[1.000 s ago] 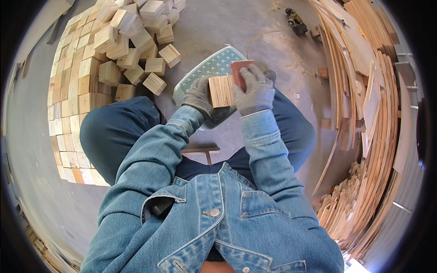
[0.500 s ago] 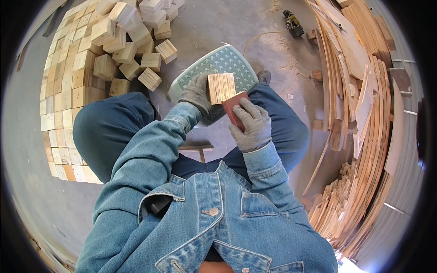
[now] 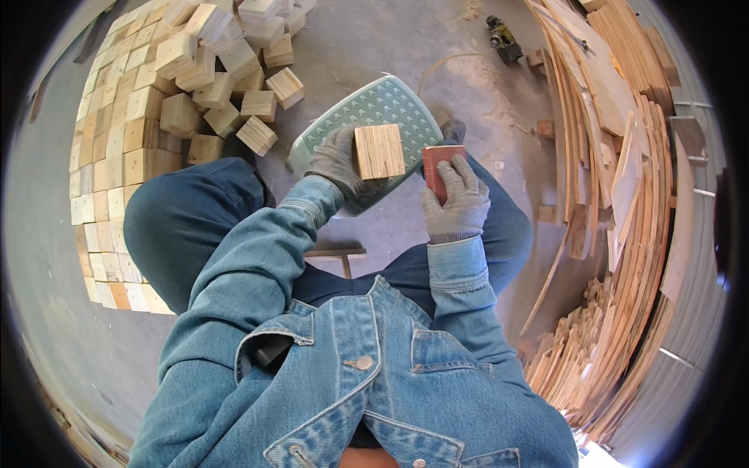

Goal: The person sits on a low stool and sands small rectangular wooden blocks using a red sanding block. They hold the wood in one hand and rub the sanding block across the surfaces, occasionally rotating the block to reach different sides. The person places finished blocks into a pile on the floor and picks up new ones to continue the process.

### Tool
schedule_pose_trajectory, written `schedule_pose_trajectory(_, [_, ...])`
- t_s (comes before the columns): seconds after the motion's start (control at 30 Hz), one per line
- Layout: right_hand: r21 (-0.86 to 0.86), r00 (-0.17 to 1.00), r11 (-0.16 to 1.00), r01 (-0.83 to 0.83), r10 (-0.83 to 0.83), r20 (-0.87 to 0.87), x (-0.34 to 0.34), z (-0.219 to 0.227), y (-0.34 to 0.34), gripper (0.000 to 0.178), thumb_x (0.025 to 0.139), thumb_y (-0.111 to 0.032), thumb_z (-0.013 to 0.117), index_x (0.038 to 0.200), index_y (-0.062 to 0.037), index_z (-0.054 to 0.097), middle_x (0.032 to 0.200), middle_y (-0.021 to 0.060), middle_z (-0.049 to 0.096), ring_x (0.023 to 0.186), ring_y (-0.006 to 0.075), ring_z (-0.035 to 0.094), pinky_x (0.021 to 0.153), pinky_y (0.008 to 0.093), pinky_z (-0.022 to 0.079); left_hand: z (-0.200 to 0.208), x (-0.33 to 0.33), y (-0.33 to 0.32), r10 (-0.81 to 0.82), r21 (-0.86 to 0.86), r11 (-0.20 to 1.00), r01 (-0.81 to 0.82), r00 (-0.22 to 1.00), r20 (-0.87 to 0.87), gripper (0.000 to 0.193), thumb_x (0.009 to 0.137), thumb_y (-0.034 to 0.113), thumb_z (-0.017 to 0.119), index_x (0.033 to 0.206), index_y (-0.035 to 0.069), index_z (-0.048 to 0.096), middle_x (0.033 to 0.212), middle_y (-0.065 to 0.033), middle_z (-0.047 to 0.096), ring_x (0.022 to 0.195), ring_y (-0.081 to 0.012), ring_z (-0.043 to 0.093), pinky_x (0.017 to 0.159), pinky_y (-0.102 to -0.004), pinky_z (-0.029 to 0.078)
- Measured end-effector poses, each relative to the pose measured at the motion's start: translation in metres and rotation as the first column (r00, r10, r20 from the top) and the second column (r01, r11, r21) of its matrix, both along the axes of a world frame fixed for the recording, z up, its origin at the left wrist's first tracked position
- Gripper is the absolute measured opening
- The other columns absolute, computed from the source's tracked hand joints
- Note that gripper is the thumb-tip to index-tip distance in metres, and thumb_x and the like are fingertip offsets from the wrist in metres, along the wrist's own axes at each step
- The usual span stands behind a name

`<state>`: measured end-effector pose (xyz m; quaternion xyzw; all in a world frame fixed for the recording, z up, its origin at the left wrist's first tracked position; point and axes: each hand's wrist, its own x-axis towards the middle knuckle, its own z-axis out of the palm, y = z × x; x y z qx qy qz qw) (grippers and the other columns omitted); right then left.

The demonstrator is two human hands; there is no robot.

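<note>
A square wooden block (image 3: 380, 152) with fine layered lines on its upper face is gripped from its left side by my left hand (image 3: 336, 162), in a grey glove. Below and around the block shows a pale green plastic stool (image 3: 374, 105) with a raised pattern, between my knees. My right hand (image 3: 456, 199), also gloved in grey, is closed on a reddish-brown sanding block (image 3: 437, 173). The sanding block is apart from the wooden block, off to its right above my right thigh. My left thumb and some fingertips are hidden.
Stacked wooden blocks (image 3: 117, 164) form a wide pile on the left, with loose blocks (image 3: 257, 136) at its near side. Long boards and strips (image 3: 651, 195) lie along the right. A power drill (image 3: 503, 40) rests on the floor at the far right, near sawdust.
My right hand has moved right with the sanding block, from the wooden block's near right corner to clear of it. My left hand and the wooden block have hardly shifted.
</note>
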<state>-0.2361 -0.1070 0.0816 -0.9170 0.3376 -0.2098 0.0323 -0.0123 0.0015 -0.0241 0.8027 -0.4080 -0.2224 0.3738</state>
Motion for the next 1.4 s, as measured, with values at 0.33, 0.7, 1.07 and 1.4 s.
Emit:
schedule_pose_trajectory(0.33, [0.015, 0.990, 0.990, -0.141, 0.141, 0.018, 0.024, -0.003, 0.017, 0.054, 0.075, -0.025, 0.086, 0.127, -0.0149, 0.077, 0.141, 0.0116, 0.068, 0.117, 0.0400, 0.064, 0.103, 0.0558, 0.051, -0.020, 0.006, -0.002, 0.007, 0.015, 1.000, -0.008, 0.995, 0.101, 0.109, 0.063, 0.057, 0.096, 0.152, 0.019, 0.046, 0.152, -0.0200, 0.052, 0.143, -0.0409, 0.052, 0.123, -0.0481, 0.044])
schedule_pose_trajectory(0.7, [0.089, 0.984, 0.981, -0.174, 0.175, -0.014, 0.034, 0.000, 0.036, 0.054, 0.078, -0.032, 0.085, 0.130, -0.0197, 0.076, 0.145, 0.0065, 0.065, 0.120, 0.0415, 0.062, 0.104, 0.0565, 0.051, -0.009, -0.001, 0.002, 0.018, -0.086, 0.996, -0.020, 1.000, -0.021, 0.109, 0.063, 0.054, 0.096, 0.154, 0.020, 0.047, 0.151, -0.0212, 0.053, 0.144, -0.0411, 0.052, 0.123, -0.0478, 0.043])
schedule_pose_trajectory(1.07, [0.136, 0.979, 0.970, -0.200, 0.194, 0.057, 0.050, 0.009, 0.015, 0.062, 0.073, -0.029, 0.090, 0.132, -0.0141, 0.076, 0.145, 0.0129, 0.065, 0.123, 0.0423, 0.061, 0.107, 0.0552, 0.052, -0.008, 0.000, 0.004, 0.005, -0.042, 0.999, -0.003, 0.999, 0.049, 0.103, 0.068, 0.050, 0.093, 0.155, 0.018, 0.046, 0.152, -0.0212, 0.052, 0.143, -0.0424, 0.052, 0.123, -0.0489, 0.042])
schedule_pose_trajectory(1.4, [-0.058, 0.995, 0.993, 0.102, -0.103, -0.006, -0.006, 0.006, -0.046, 0.057, 0.073, -0.023, 0.088, 0.129, -0.0182, 0.077, 0.143, 0.0089, 0.066, 0.121, 0.0404, 0.063, 0.104, 0.0549, 0.052, 0.013, 0.000, 0.000, -0.019, 0.066, 0.998, 0.021, 0.999, -0.033, 0.101, 0.069, 0.049, 0.092, 0.154, 0.018, 0.046, 0.152, -0.0211, 0.052, 0.143, -0.0415, 0.052, 0.124, -0.0465, 0.042])
